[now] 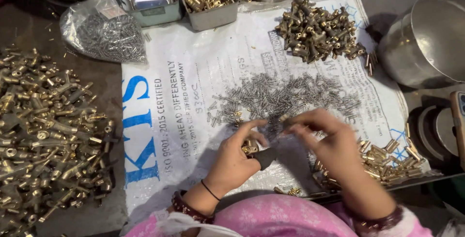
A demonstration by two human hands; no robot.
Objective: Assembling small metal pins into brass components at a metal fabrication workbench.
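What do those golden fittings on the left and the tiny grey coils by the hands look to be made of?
The golden fittings look like brass: yellow metal with a dull shine. The grey coils look like steel wire springs, silvery and thin. Both hands, left hand and right hand, work beside them.

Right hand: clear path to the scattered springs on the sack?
Probably yes. The right hand hovers at the near edge of the small springs spread on the white sack, and nothing lies between them. The left hand sits off to the side.
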